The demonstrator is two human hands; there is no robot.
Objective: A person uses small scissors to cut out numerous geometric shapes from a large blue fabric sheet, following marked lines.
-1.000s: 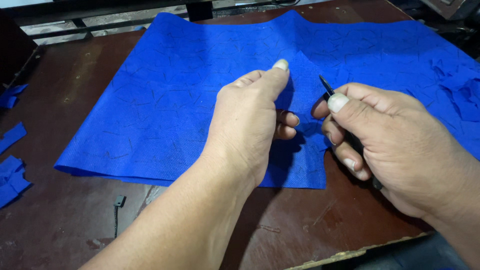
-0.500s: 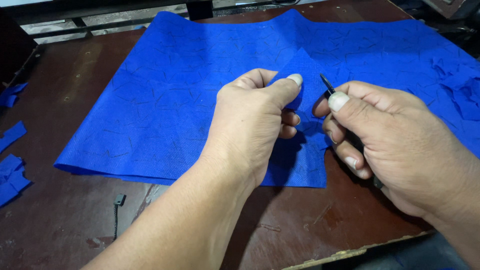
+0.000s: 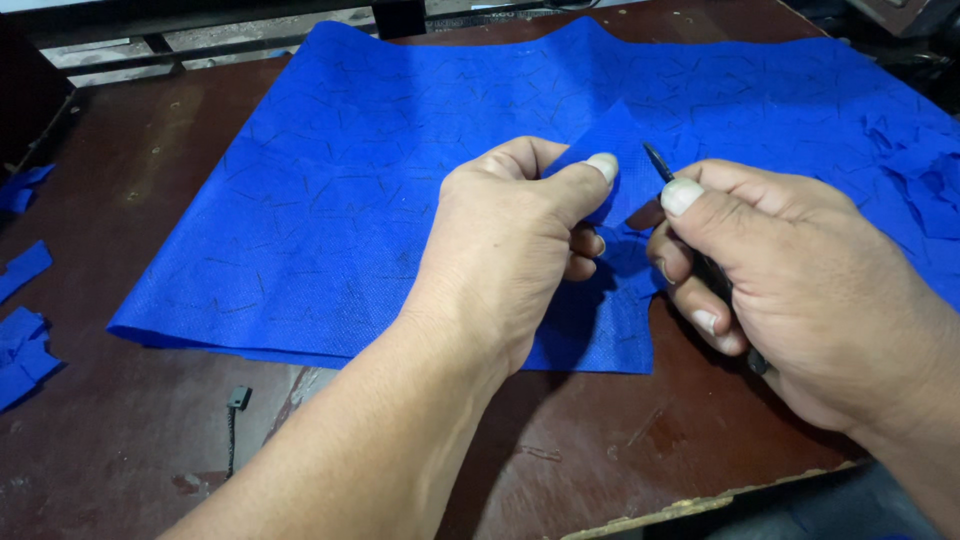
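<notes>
A large sheet of blue fabric (image 3: 400, 180), marked with thin dark lines, lies spread over a dark brown table (image 3: 130, 440). My left hand (image 3: 510, 250) pinches a small raised flap of that fabric between thumb and fingers, lifting it off the sheet. My right hand (image 3: 780, 290) sits just to the right, closed around a thin black pointed tool (image 3: 657, 162) whose tip pokes up past my thumb, close to the lifted flap. The tool's lower end shows below my palm.
Blue fabric scraps (image 3: 25, 320) lie at the table's left edge, and crumpled cut pieces (image 3: 920, 170) rest on the sheet at far right. A small black clip with a cord (image 3: 238, 400) lies near the front. The table's chipped front edge (image 3: 700, 500) is close.
My left thumb and fingers have closed on the fabric flap and raised it a little higher. My right hand with the tool has stayed nearly still.
</notes>
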